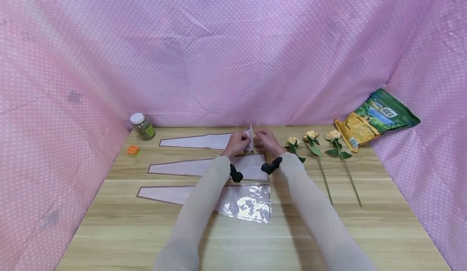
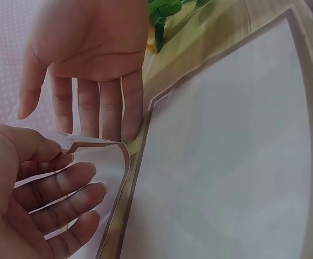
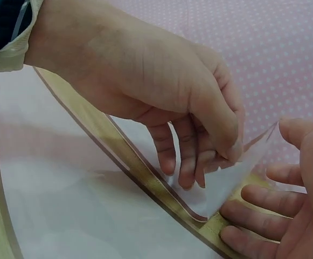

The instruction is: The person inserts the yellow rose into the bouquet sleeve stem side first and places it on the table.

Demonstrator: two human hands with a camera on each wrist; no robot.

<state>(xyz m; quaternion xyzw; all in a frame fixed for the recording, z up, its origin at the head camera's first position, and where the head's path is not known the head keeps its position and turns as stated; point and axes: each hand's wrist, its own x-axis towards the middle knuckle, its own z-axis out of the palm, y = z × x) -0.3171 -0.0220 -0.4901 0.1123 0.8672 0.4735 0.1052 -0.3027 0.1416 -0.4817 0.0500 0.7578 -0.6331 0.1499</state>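
My left hand [image 1: 238,142] pinches the wide end of the farthest flat flower sleeve [image 1: 198,142], white with a brown border, between thumb and index finger. That end is raised off the table, its corner standing up in the right wrist view. Facing it, my right hand [image 1: 268,142] has its fingers [image 2: 110,108] extended, tips at the sleeve's lifted edge; its thumb [image 3: 296,131] is beside the raised corner. A second sleeve [image 1: 182,167] lies just nearer, partly under the left forearm. The nearest sleeve [image 1: 164,193] lies flat, its shiny wide end to the right.
Several cream roses [image 1: 311,135] with long stems lie right of the hands. A green and yellow bag [image 1: 383,115] leans at the back right. At the left are a white-lidded jar [image 1: 144,128] and an orange and green block [image 1: 133,150]. Pink dotted cloth [image 1: 233,60] surrounds the wooden table.
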